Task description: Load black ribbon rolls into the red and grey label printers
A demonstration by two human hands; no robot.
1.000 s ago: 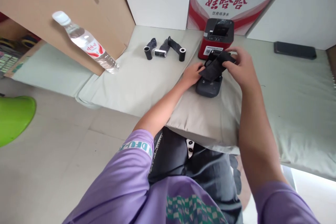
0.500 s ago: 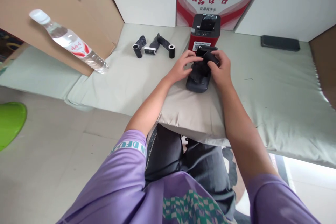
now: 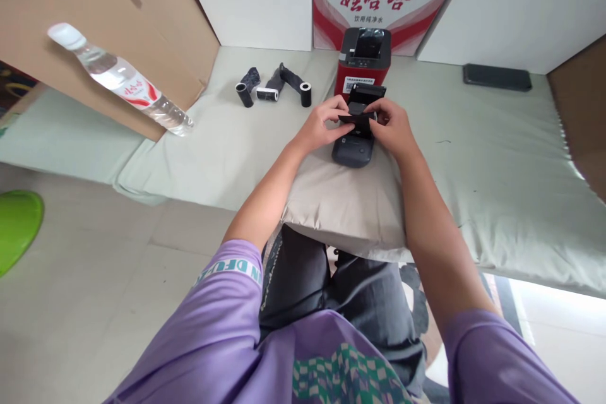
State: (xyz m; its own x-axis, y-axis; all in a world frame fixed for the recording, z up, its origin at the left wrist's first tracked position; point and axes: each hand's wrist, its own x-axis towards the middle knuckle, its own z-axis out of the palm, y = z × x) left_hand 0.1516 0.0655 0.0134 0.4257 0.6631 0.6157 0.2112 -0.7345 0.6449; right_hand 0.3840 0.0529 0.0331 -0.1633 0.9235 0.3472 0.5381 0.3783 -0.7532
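Note:
A small black device (image 3: 353, 151), which looks like a portable label printer, sits near the cushion's front edge with its lid (image 3: 369, 91) raised. Over its open bay, a black ribbon (image 3: 355, 118) is stretched between my two hands. My left hand (image 3: 324, 123) pinches the ribbon's left end between thumb and fingers. The other end is in my right hand (image 3: 392, 129), where a small roll is mostly hidden by the fingers. Directly behind the device stands a red and black machine (image 3: 362, 63) with a white label on its front.
Several small black ribbon rolls (image 3: 305, 95) with loose tails lie left of the device. A water bottle (image 3: 137, 85) leans against a cardboard box (image 3: 156, 25) at the left. A dark flat phone-like slab (image 3: 497, 77) lies at the back right. White boxes (image 3: 255, 0) line the rear.
The crumpled black ribbon over the device is now drawn out into a flat strip between both hands. More of the device's open bay shows. The view has shifted slightly.

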